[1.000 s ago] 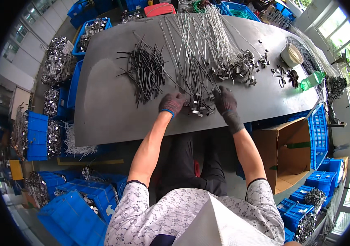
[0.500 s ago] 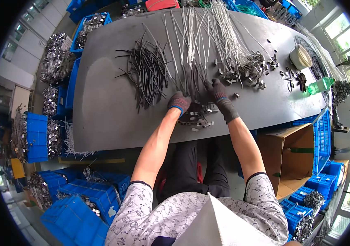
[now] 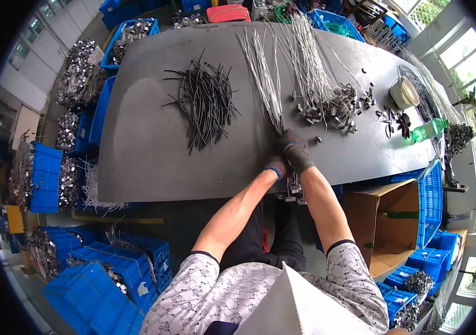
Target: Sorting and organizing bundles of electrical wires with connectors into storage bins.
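A bundle of thin silver wires (image 3: 264,78) runs from the far part of the grey table down into my hands near its front edge. My right hand (image 3: 295,149), in a dark knitted glove, is closed around the gathered wires. Close against it, my left hand (image 3: 277,166) in a similar glove is also closed at the bundle; its fingers are partly hidden. Below both hands, small metal end pieces (image 3: 292,191) hang past the table edge. To the left lies a loose pile of short black tubes (image 3: 207,103).
Another silver wire bundle (image 3: 309,61) with metal end pieces (image 3: 335,107) lies right of my hands. Farther right are a white tub (image 3: 404,92) and a green bottle (image 3: 430,130). A cardboard box (image 3: 383,223) stands below the table's right side; blue crates (image 3: 109,257) surround the table.
Both hands have come together and drawn the wire bundle towards me, to the front edge. The spread wires are now gathered tighter, and their metal ends hang over the edge.
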### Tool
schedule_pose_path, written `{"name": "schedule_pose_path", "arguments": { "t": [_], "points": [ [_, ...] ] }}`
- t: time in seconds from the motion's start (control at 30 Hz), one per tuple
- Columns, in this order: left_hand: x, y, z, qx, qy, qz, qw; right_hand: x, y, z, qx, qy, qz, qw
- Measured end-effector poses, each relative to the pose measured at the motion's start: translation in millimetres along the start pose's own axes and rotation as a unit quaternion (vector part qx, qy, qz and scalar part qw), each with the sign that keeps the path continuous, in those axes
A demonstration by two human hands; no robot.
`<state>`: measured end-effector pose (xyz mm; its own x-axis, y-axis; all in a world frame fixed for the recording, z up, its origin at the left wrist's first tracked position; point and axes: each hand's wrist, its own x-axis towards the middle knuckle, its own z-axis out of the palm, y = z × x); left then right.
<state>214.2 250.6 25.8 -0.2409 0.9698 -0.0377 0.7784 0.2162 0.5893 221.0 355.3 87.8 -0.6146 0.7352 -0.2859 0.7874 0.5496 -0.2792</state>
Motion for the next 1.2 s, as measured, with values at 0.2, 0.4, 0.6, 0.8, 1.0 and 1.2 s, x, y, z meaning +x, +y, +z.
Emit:
{"name": "schedule_pose_path", "arguments": {
  "t": [0.2,0.4,0.6,0.8,1.0,1.2],
  "points": [
    [-105,35,-72,-0.161,-0.109,-0.229,0.954,-86,-14,-14,-0.030,-0.113,-0.064,0.991],
    [-123,-51,-10,-0.205,0.113,-0.134,0.963,-141,3,7,-0.003,-0.105,-0.200,0.974],
    [-135,24,-8,-0.276,0.161,-0.285,0.904,-118,90,48,0.027,-0.012,-0.131,0.991],
    [-176,43,25,-0.362,0.151,-0.233,0.890,-142,77,38,0.007,-0.003,-0.117,0.993],
    [-192,103,-21,-0.558,0.066,-0.337,0.756,-197,79,5,-0.030,-0.030,-0.132,0.990],
    [-156,151,-80,-0.274,0.182,-0.016,0.944,-295,157,-41,0.085,0.025,-0.295,0.951]
  ]
}}
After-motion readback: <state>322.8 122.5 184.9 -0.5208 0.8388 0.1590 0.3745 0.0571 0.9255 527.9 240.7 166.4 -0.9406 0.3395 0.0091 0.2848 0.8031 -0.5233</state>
